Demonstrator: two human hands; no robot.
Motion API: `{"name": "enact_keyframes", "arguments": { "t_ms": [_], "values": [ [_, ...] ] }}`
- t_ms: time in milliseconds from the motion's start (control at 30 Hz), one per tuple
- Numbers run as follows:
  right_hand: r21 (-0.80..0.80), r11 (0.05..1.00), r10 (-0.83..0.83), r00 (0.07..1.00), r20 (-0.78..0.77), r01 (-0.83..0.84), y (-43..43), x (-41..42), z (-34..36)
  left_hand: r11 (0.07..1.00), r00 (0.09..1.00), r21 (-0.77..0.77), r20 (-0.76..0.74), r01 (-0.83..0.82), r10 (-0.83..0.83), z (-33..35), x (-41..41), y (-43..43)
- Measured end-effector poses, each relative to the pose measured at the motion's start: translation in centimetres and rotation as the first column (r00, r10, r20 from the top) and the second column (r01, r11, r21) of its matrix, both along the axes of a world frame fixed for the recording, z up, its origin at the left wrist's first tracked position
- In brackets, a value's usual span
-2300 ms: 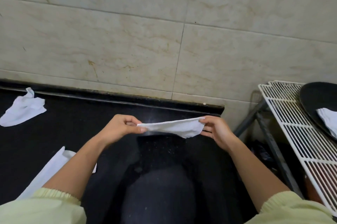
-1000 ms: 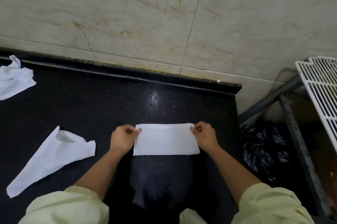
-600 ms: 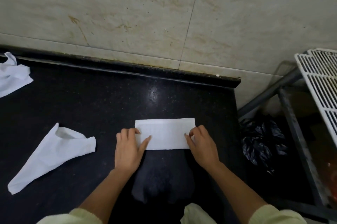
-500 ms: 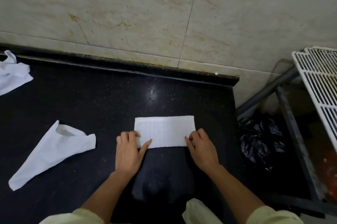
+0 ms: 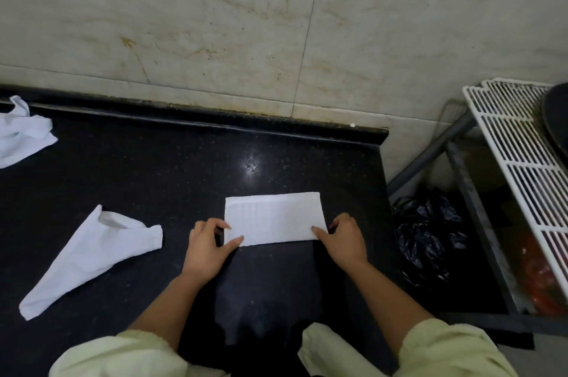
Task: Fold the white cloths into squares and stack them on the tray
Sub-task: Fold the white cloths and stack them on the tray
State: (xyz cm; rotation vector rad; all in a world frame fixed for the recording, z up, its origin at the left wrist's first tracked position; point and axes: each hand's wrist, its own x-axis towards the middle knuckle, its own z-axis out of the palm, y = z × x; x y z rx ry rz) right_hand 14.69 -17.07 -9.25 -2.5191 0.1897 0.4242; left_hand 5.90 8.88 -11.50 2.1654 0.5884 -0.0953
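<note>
- Black stone table (image 5: 153,167) below a tiled wall (image 5: 215,23): folded cloth (image 5: 273,218) lies flat, a rectangle.
- Left grip (image 5: 209,241) and right grip (image 5: 344,238) pinch its near corners.
- Soft, light, limp; likely best held by corners.

Landmark: folded cloth (image 5: 273,218) on the counter (image 5: 153,167). Behind it, bare counter is lying open up to the wall (image 5: 215,23). Left of it, a loose cloth (image 5: 89,257) is sitting near, a crumpled cloth (image 5: 21,137) well apart. Right of it the counter is ending; black bag (image 5: 427,238) and wire rack (image 5: 516,161) are standing beyond
</note>
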Motion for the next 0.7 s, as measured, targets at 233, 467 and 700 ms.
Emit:
{"name": "enact_keyframes", "arguments": {
  "t_ms": [233, 467, 700],
  "values": [
    [0.062, 0.990, -0.112, 0.980, -0.163, 0.124, 1.3, 0.8, 0.7, 0.997, 1.000, -0.076, -0.002, 0.025, -0.026, -0.2, 0.2, 1.0],
    [0.333, 0.846, -0.299, 0.888, -0.350, 0.417, 2.4, 2.0, 1.7, 0.990, 1.000, -0.143, -0.014, 0.007, -0.009, 0.0, 0.5, 1.4],
    [0.441, 0.735, -0.333, 0.841, -0.426, 0.515, 2.6, 2.5, 2.6, 0.963, 0.999, -0.268, -0.034, -0.040, 0.032, -0.1, 0.7, 2.3]
  ]
}}
